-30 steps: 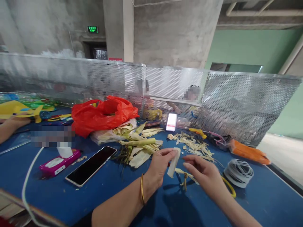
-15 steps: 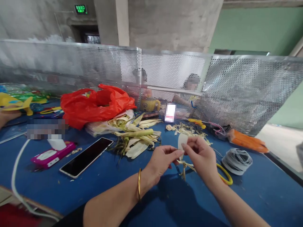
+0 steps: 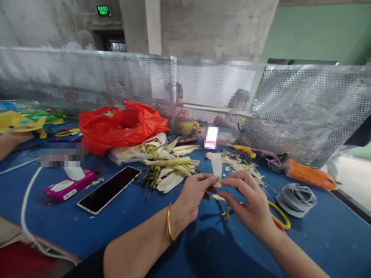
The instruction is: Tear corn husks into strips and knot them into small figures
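My left hand (image 3: 193, 196), a gold bangle on its wrist, pinches the lower end of a pale, flat strip of corn husk (image 3: 216, 165) that stands upright above the fingers. Close on the right is my right hand (image 3: 251, 202). Its thumb and fingers are apart, and a fingertip is at or very near the strip's lower edge. Beneath the hands lies a dry husk scrap (image 3: 227, 212), partly covered. Left of them rests a pile of corn husks (image 3: 171, 173); shredded husk bits (image 3: 246, 164) are scattered beyond the right hand.
On the blue table (image 3: 121, 243) are a black-screened phone (image 3: 110, 189), a magenta tissue pack (image 3: 71, 187), a red plastic bag (image 3: 121, 127), a wire coil (image 3: 296, 199), yellow-handled pliers (image 3: 279, 216) and an orange packet (image 3: 310, 173). A perforated metal divider (image 3: 214, 83) runs behind; another person's hand (image 3: 14, 141) is far left.
My right thumb and fingers have come off the husk strip and spread apart. The strip now shows more fully in my left hand. The view has shifted slightly.
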Motion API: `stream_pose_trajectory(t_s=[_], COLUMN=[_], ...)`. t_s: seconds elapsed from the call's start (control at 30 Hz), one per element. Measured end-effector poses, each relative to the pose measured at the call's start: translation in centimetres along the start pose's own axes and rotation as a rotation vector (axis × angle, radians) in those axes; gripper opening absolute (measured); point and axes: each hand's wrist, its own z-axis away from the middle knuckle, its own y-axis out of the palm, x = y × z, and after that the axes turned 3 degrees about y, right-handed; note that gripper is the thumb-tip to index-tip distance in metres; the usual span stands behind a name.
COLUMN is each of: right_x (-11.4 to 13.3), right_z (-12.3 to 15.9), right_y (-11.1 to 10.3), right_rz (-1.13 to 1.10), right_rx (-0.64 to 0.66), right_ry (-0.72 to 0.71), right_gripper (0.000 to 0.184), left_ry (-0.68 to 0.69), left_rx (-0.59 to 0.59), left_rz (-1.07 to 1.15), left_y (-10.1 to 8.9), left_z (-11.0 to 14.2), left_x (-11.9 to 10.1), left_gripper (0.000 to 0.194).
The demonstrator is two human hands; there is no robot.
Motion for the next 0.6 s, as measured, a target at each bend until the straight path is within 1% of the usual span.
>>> stream_pose_trajectory(t_s=[0.13,0.27,0.33,0.43,0.5,0.6], right_x=[0.0,0.0,0.0,0.0,0.0,-0.1], right_z=[0.3,0.4,0.3,0.3,0.3,0.3], right_y=[0.9,1.3,1.5,1.7,1.7,1.7], right_rz=[-0.025,-0.084,-0.121,-0.216,-0.269,-0.304], right_rx=[0.016,-0.015,-0.021,-0.011,-0.001,0.010], right_ry=[0.099,0.232,0.329,0.482,0.538,0.581], right_gripper=[0.006,0.008,0.007,0.011,0.013,0.012], left_ry=[-0.018,-0.014,0.001,0.027,0.044,0.075], left_rx=[-0.017,-0.020,-0.025,-0.026,-0.013,-0.005], left_rz=[0.021,0.022,0.022,0.002,-0.029,-0.085], left_y=[0.1,0.2,0.2,0.2,0.2,0.4], left_z=[0.2,0.4,0.3,0.3,0.3,0.4], left_x=[0.2,0.4,0.4,0.3,0.1,0.1], left_gripper=[0.015,0.017,0.017,0.015,0.015,0.017])
